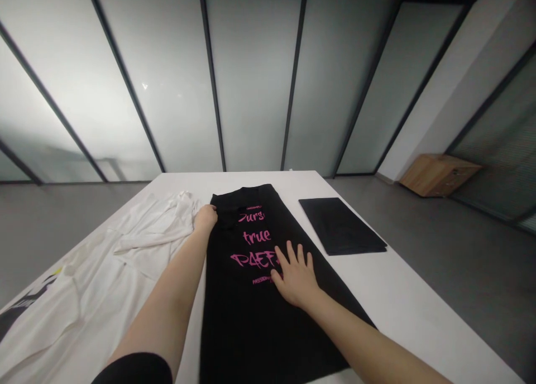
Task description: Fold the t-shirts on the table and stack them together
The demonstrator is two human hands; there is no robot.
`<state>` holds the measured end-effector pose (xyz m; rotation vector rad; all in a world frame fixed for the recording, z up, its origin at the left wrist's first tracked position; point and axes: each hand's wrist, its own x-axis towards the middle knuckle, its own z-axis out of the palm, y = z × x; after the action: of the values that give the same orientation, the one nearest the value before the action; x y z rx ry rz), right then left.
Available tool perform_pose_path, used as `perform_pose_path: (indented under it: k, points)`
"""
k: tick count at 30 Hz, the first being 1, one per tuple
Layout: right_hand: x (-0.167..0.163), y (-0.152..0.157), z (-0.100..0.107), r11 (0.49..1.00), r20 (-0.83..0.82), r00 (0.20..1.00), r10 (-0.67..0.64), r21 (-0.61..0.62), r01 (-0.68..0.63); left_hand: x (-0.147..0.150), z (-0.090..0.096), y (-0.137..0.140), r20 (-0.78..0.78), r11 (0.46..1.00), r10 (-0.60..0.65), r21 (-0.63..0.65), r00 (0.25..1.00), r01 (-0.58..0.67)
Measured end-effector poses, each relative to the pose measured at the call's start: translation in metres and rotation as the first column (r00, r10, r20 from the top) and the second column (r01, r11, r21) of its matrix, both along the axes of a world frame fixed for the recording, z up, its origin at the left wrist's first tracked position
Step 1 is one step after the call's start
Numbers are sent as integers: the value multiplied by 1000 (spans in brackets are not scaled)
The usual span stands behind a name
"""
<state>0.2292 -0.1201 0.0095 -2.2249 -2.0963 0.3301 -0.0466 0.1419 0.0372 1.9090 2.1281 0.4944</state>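
Spreads the right hand (295, 279) palm down on the black shirt (259, 331), with fingers fanned toward the far end and thumb out to the left. Covers with it the right end of the large third line of pink lettering (257, 236). Reaches the left hand (206, 217) farther out, to the shirt's left edge near its far end, with fingers curled in at the cloth. Cannot tell whether pinching it or merely touching it, because of hidden fingertips.

Down the middle of the white table (412, 317), long and narrow: that same shirt, face up, with "true" legible in pink and smaller words above and below. Along the left edge, close beside the left forearm (167, 294): rumpled white fabric (138, 261), with a dark print and a touch of yellow (57, 271) at the near left. On the left arm, a black sleeve (134, 368); on the right, bare forearm (355, 328).

To the right of the shirt and apart from it: a flat, neatly folded black cloth (341, 226), near the table's right edge. Beyond the table: grey floor (456, 250), frosted panels (253, 77) in dark frames, and a wooden cabinet (431, 174) at far right.
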Motion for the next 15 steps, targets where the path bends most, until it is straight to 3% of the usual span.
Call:
perform_pose_path:
  k: [8, 15]
  points:
    - [-5, 47, 8, 995, -22, 995, 100, 10, -100, -13, 0, -7, -3, 996, 72, 57, 997, -71]
    - [-3, 54, 17, 988, -25, 988, 152, -39, -153, -36, -11, -34, 121, 989, -93, 129, 988, 77]
